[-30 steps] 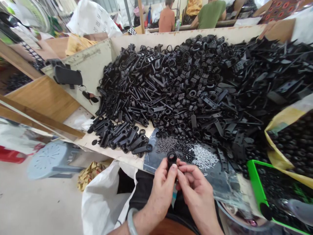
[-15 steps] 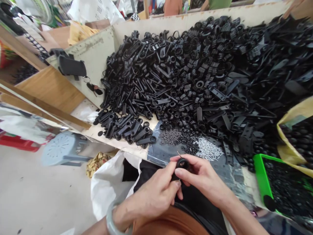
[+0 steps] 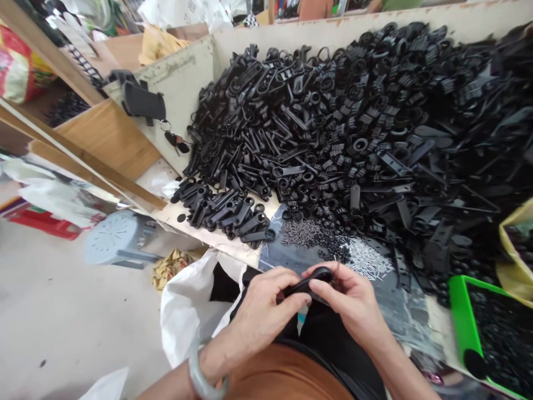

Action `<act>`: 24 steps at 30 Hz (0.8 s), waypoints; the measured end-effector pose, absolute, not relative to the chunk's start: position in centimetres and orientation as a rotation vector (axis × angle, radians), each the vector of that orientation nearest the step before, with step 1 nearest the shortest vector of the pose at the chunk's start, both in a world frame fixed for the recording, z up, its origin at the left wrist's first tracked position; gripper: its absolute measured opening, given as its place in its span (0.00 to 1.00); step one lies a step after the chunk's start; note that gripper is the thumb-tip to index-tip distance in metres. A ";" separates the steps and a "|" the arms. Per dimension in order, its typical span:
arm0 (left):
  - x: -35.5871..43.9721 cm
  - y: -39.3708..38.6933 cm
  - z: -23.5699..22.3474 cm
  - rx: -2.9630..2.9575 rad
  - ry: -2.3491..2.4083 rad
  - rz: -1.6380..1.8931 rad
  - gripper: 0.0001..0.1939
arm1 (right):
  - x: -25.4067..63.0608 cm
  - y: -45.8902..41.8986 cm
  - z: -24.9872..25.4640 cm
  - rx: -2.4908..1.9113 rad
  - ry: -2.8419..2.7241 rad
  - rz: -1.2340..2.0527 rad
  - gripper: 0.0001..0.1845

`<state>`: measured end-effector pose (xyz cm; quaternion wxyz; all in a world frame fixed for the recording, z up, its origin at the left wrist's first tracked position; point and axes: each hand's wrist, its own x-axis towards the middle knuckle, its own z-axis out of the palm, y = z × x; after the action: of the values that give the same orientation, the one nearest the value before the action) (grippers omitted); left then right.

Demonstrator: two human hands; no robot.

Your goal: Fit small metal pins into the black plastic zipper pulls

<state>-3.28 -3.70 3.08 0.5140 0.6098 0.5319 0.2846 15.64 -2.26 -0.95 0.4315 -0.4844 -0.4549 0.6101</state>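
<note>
Between my two hands is a black plastic arm-shaped part [image 3: 308, 282] with a rounded end. My left hand [image 3: 270, 297] grips its narrower end, fingers behind and thumb in front. At the rounded end, my right hand [image 3: 350, 291] pinches the part between thumb and fingers. Just beyond my hands, small grey pieces [image 3: 300, 232], tiny black pieces [image 3: 333, 249] and shiny metal pins [image 3: 368, 260] lie in small heaps on a dark sheet [image 3: 287, 255]. To the left, similar black arm parts [image 3: 227, 214] lie in a group at the table edge.
A large heap of black plastic parts [image 3: 316, 128] fills the walled table. At the right stand a green tray [image 3: 460, 316] of small black pieces and a yellow bag [image 3: 514, 255]. A white sack [image 3: 179, 311] hangs below the edge; a grey-blue stool [image 3: 110, 236] stands left.
The black part has turned in my hands: its ring opening faced up before, and now its long smooth side shows. The whole view has shifted slightly left.
</note>
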 end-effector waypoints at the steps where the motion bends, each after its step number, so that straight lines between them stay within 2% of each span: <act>1: -3.2 -3.8 3.1 1.458 1.279 0.665 0.06 | 15.7 -2.3 -0.9 -1.208 -1.128 1.520 0.13; 12: -2.2 -4.2 0.7 1.520 1.399 0.900 0.10 | 12.2 -2.7 -2.0 -1.252 -0.948 1.509 0.20; 15: -2.2 -3.6 0.2 1.332 1.418 0.863 0.13 | 12.0 -1.9 -2.4 -1.256 -0.874 1.527 0.23; 19: -2.1 -3.1 0.5 1.023 1.300 0.800 0.14 | 12.5 -1.6 -2.3 -1.144 -0.770 1.740 0.24; 24: -2.3 -3.4 1.2 0.954 1.159 0.730 0.16 | 12.6 -1.8 -2.0 -1.111 -0.646 1.783 0.26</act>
<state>-2.25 -3.37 1.20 0.6715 0.4236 0.5144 0.3241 12.64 -1.84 -2.04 0.4546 -0.4505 -0.2616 0.7225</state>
